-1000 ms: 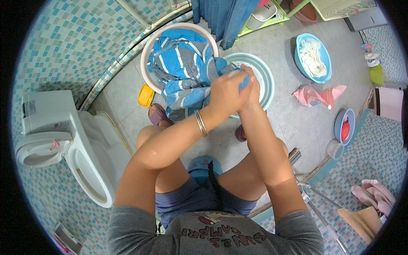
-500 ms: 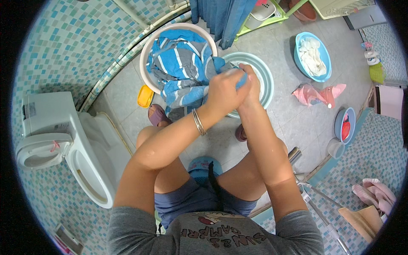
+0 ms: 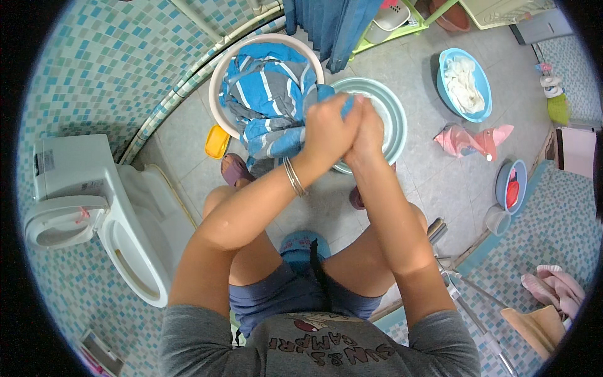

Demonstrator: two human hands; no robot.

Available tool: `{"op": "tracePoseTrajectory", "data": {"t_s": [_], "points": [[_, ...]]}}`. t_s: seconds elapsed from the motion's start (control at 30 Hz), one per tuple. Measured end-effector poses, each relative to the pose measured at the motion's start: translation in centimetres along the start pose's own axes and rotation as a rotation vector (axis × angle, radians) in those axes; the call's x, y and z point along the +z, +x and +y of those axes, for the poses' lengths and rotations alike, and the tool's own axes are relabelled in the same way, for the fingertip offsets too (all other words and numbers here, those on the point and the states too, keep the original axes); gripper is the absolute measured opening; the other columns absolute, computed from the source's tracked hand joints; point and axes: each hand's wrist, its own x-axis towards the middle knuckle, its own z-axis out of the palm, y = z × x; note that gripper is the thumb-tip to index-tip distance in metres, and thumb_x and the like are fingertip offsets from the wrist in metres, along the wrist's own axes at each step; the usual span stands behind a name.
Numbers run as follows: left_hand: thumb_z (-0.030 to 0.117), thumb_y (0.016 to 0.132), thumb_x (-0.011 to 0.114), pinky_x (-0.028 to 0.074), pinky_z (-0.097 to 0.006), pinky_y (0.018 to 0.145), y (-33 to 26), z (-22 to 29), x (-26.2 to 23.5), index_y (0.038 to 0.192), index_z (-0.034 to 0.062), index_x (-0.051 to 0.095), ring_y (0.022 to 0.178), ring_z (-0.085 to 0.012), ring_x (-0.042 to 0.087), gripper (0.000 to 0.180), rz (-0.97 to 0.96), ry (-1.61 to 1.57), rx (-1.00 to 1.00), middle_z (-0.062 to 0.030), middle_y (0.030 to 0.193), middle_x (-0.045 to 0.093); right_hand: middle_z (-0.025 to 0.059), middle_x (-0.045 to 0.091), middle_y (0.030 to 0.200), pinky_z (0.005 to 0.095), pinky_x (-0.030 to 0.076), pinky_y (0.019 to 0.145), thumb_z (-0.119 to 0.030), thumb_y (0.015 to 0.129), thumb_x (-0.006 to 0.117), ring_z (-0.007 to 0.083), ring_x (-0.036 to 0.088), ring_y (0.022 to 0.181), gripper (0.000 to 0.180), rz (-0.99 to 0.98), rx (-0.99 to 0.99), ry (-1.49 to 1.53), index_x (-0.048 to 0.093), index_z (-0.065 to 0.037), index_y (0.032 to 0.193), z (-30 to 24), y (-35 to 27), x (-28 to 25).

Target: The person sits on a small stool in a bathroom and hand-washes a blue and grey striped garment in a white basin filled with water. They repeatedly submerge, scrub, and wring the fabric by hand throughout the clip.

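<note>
A striped blue, grey and white cloth (image 3: 270,91), perhaps bedding, is bunched in a pale pink basin (image 3: 217,94) in front of me. Part of it spills over the basin's near right side and runs up into my hands. My left hand (image 3: 329,135) and my right hand (image 3: 367,133) are closed together around that end, the palms pressed against each other. A bit of blue shows between the fingers. Both hands are over the left part of a light green basin (image 3: 399,129), which looks to hold whitish water. Bracelets circle my left wrist.
A yellow dish (image 3: 217,142) lies left of my foot. To the right are a blue basin of white cloth (image 3: 463,85), a pink plastic bag (image 3: 472,141), and a small blue basin (image 3: 502,182) with something red. A toilet (image 3: 129,251) stands left; a blue curtain (image 3: 333,28) hangs ahead.
My two clasped hands have turned and shifted slightly around the cloth. Less blue shows at the right hand now. The basins have not moved, apart from a slight shift of the whole view.
</note>
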Motion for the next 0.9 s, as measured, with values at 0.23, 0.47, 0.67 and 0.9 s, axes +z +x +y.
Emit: {"op": "tracePoseTrajectory", "data": {"t_s": [0.23,0.47,0.67,0.9], "points": [[0.032,0.088,0.054,0.045,-0.046,0.055,0.2,-0.2,0.1,0.070,-0.0038,0.061,0.061,-0.0424,0.058,0.040,-0.013,0.105,-0.140,-0.0254,0.063,0.058,0.0102,0.058,0.084,0.0319,0.043,0.070,-0.023,0.083,0.054,0.0176,0.053,0.079,0.027,0.034,-0.024,-0.034,0.062,0.004,0.085,-0.2,-0.4,0.0],[0.025,0.087,0.057,0.043,-0.041,0.051,-0.1,0.1,0.3,0.072,-0.0046,0.060,0.056,-0.0406,0.056,0.033,0.021,0.020,0.000,-0.0253,0.060,0.055,0.0071,0.056,0.079,0.0318,0.043,0.061,-0.023,0.085,0.052,0.0173,0.054,0.071,0.025,-0.004,-0.033,0.044,0.059,0.001,0.083,0.0,0.4,-0.2],[0.027,0.085,0.059,0.045,-0.043,0.052,1.3,-0.2,-0.4,0.070,-0.0053,0.060,0.061,-0.0422,0.059,0.036,-0.039,0.022,-0.226,-0.0267,0.065,0.057,0.0082,0.057,0.082,0.0324,0.044,0.062,-0.021,0.086,0.051,0.0182,0.053,0.071,0.026,0.028,-0.060,0.001,0.058,0.003,0.084,-0.1,-0.6,0.5],[0.029,0.087,0.059,0.043,-0.037,0.051,-1.0,0.3,0.0,0.075,-0.0056,0.061,0.052,-0.0340,0.057,0.036,-0.011,-0.005,0.131,-0.0219,0.060,0.056,0.0066,0.055,0.078,0.0317,0.042,0.062,-0.021,0.086,0.052,0.0152,0.051,0.070,0.024,-0.034,-0.021,-0.004,0.059,0.001,0.083,-0.7,0.1,-0.1]]}}
